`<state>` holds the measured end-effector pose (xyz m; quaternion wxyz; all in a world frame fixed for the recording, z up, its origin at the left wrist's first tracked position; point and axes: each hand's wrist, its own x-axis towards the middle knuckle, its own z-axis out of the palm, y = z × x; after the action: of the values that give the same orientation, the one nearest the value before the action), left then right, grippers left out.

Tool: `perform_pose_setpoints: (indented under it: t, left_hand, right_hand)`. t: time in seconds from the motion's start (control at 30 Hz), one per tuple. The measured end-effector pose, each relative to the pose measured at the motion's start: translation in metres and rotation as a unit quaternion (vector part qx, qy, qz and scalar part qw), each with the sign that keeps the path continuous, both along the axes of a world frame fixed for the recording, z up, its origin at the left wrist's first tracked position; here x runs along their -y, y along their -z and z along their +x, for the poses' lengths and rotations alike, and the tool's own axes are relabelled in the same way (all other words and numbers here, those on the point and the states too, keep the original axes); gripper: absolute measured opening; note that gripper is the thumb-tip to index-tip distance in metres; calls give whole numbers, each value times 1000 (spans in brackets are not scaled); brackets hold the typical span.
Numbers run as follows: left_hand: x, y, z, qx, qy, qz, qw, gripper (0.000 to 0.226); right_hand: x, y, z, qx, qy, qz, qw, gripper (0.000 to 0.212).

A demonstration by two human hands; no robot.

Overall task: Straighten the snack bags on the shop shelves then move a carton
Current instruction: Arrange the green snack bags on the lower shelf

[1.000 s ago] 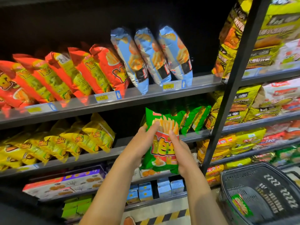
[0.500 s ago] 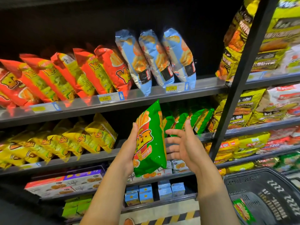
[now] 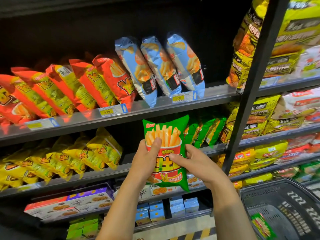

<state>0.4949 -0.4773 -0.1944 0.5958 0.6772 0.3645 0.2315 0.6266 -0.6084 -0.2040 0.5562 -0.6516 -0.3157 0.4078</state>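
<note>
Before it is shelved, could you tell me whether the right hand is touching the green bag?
Touching: the head view shows right hand fingers on the green bag.

Half a second ago the green snack bag (image 3: 167, 149) was turned edge-on, its printed face angled to the left; now its front, with the fries picture, faces the camera squarely and the bag stands upright. The left hand (image 3: 147, 158) has shifted from cradling the side to a grip with the thumb laid across the front. The right hand (image 3: 195, 163), which hung open just beside the bag, now touches it, thumb on the front and fingers behind the right edge
</note>
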Motion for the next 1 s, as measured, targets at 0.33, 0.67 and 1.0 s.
perform_pose_setpoints:
  t: [0.33,0.67,1.0]
  left_hand:
    - [-1,6,-9,16,172,64,983,57]
    - [-9,4,-8,10,222,7,975,67]
    - [-2,-4,20,-34,111,-128,985,57]
  right_hand:
    - [18,23,27,52,65,8,996,56]
    - [25,38,37,2,60,48,997,64]
    - [24,29,25,-159,68,47,984,50]
